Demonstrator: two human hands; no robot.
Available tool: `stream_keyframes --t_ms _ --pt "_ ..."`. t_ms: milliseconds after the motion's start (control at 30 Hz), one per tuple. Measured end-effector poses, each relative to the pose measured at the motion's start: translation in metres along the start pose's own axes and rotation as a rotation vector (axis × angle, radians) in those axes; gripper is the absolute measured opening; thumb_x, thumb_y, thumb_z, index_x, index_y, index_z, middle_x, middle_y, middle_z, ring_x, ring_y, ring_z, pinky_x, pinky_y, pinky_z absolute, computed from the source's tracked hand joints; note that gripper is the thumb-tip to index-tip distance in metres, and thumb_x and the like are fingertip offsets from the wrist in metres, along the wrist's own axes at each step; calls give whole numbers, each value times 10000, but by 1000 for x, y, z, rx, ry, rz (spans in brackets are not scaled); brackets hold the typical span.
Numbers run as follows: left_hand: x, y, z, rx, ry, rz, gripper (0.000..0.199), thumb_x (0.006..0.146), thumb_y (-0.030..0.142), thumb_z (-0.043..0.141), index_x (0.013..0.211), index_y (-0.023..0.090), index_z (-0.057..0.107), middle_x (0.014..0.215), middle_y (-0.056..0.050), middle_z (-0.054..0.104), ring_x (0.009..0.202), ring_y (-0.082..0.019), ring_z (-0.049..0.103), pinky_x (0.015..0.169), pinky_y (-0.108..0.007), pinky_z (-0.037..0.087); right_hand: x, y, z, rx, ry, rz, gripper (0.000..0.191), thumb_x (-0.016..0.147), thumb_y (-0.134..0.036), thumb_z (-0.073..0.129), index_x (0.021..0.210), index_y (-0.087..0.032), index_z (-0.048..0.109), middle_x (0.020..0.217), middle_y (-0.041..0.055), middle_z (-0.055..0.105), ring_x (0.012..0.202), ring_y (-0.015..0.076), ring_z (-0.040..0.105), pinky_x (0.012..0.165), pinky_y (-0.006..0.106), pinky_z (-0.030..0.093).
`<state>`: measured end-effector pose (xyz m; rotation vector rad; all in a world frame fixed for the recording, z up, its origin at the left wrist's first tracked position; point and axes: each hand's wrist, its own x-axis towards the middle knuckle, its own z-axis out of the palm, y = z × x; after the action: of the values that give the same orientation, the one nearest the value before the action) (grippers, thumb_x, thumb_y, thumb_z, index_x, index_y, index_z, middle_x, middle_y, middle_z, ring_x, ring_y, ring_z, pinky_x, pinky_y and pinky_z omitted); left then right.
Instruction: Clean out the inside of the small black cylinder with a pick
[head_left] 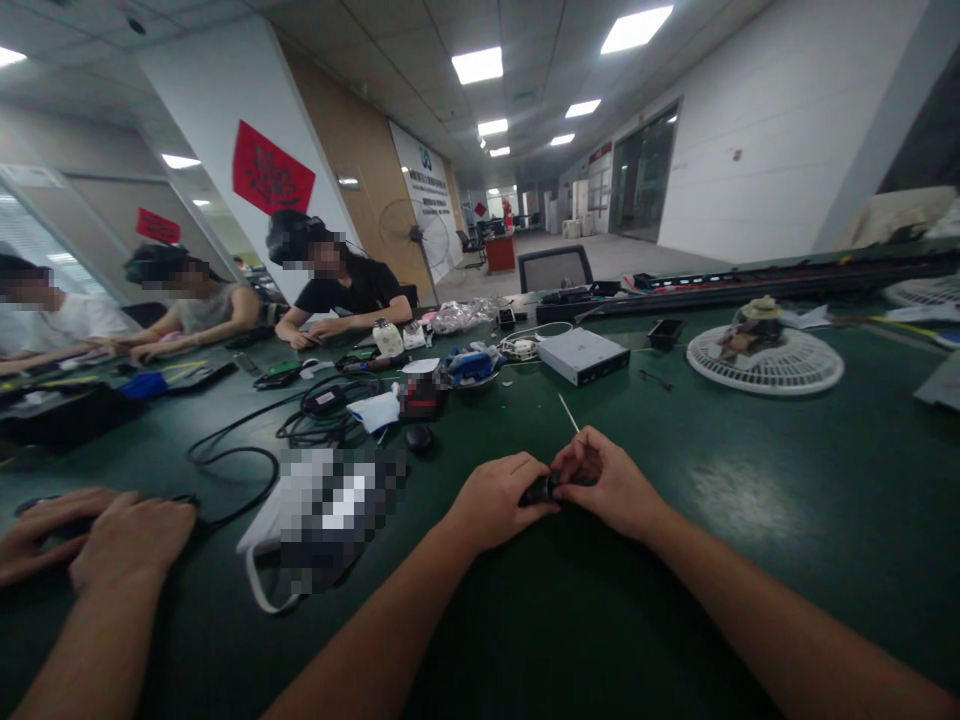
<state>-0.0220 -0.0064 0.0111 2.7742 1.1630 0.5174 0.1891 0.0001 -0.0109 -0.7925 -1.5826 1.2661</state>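
Over the dark green table, my left hand (501, 502) is closed around a small black object (538, 489), whose exact kind I cannot make out. My right hand (609, 485) meets it from the right, thumb and fingers pinched at the object's right end. A thin white stick (568, 411) rises up and to the left from the fingers of my right hand. Its lower end is hidden by those fingers. Both hands nearly touch each other.
Another person's hands (124, 540) rest at the left. Nearby lie a pixelated item (337, 515), black cables (274, 470) and a black mouse (419, 438). Farther back are a silver box (583, 354) and a white fan grille (765, 365). People sit at the far left.
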Motion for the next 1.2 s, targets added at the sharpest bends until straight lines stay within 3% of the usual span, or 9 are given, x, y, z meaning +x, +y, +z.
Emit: stream_keyframes --t_ms 233,633,967,1200 --pt "1 -3 0 78 17 42 401 911 474 664 1216 219 615 1041 -45 705 921 -216 627 805 -338 445 1 5 -1 -24 62 18 434 706 -167 798 814 -256 387 779 -29 668 745 170 664 711 330 542" --pt "0 -3 -1 73 59 25 421 876 436 722 1224 218 630 1026 -51 730 904 -223 631 788 -346 443 4 15 -3 -114 162 50 460 679 -212 820 822 -259 385 836 -23 691 761 178 676 705 331 545" --pt "0 0 -1 35 60 12 424 865 449 725 1227 247 636 983 -37 728 857 -212 631 761 -339 445 -1 3 0 -143 89 -24 411 709 -174 778 839 -257 397 895 -1 682 727 164 655 659 316 546" --pt "0 -1 1 40 82 19 375 869 470 713 1138 215 656 960 -41 728 848 -211 631 758 -343 449 -5 -4 2 -188 76 -103 357 772 -159 716 818 -263 377 869 8 685 755 174 666 705 331 558"
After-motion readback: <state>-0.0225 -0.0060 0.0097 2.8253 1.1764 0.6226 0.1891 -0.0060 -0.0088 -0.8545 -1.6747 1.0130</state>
